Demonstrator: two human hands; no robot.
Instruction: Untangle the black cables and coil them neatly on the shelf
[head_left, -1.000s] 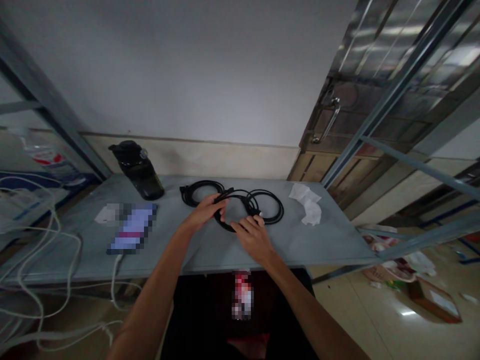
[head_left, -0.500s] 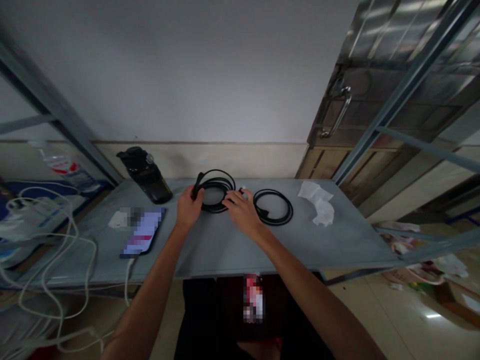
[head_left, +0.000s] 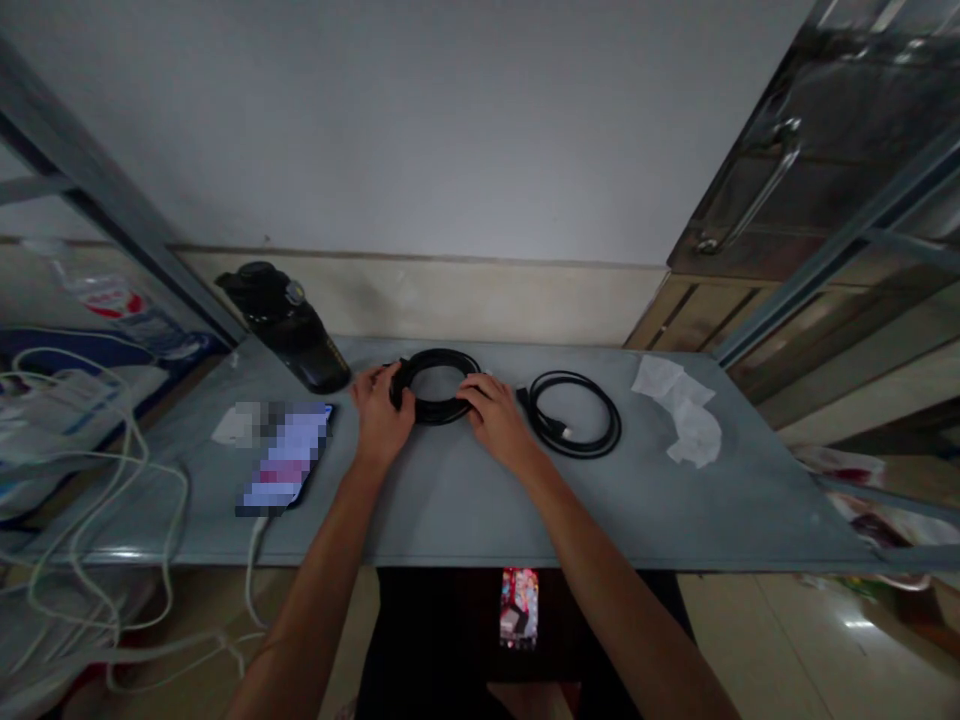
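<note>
A coiled black cable [head_left: 437,362] lies on the grey table [head_left: 480,500] near the back edge. My left hand [head_left: 381,420] grips the left side of this coil, fingers curled over it. On the coil's right side rests my right hand [head_left: 496,418], fingers closed on the cable. A second black cable coil [head_left: 576,428] lies flat just right of my right hand, untouched.
A dark water bottle [head_left: 289,330] stands at the back left. A phone [head_left: 286,470] with a white cord lies on the left of the table. Crumpled white tissue [head_left: 682,420] sits at the right. White cables [head_left: 97,500] hang at the far left; metal frame bars flank both sides.
Both hands have gathered one coil, moved it left and back apart from the other coil, and set it down on the table. The view has shifted, too.
</note>
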